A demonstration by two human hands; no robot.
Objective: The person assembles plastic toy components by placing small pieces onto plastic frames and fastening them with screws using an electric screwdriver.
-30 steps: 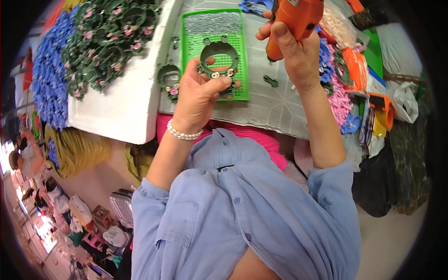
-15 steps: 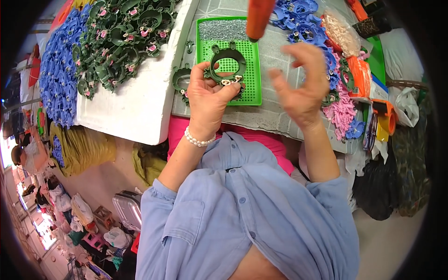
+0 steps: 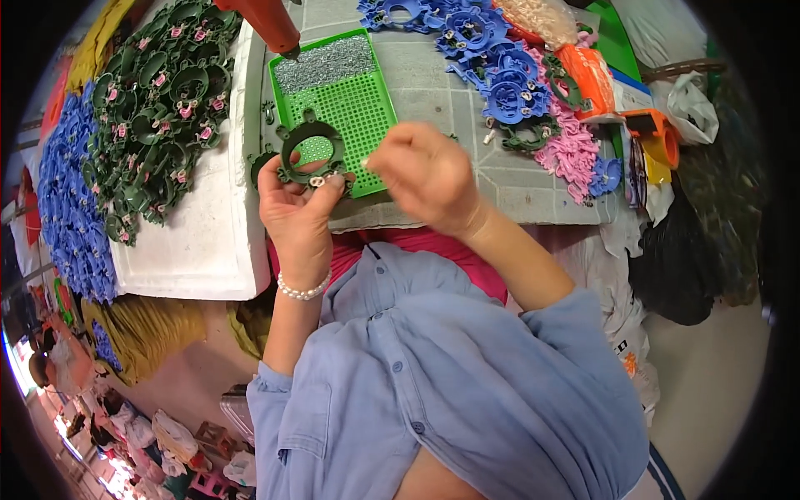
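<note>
My left hand (image 3: 296,212) grips a dark green plastic ring (image 3: 335,140) with small knobs on its rim, holding it tilted over the near left part of a green perforated tray (image 3: 385,100). A small cream-coloured looped piece (image 3: 317,181) sits at the ring's near edge, beside my left thumb. To the right of the ring, apart from it, my right hand (image 3: 433,179) is closed in a pinch. A pale speck shows at its fingertips, too small to name. An orange-red power screwdriver (image 3: 271,29) points down at the tray's far left corner.
Small silvery metal pieces (image 3: 325,65) fill the tray's far end. Dark green rings (image 3: 158,108) are heaped on a white foam board (image 3: 175,258) at left, next to blue ones (image 3: 67,200). Blue rings (image 3: 508,87), pink pieces (image 3: 571,158) and an orange packet (image 3: 583,79) lie at right.
My right hand has come in toward the ring, and its spread fingers have closed into a pinch. The whole view has shifted, with the table further left. My left hand still holds the ring.
</note>
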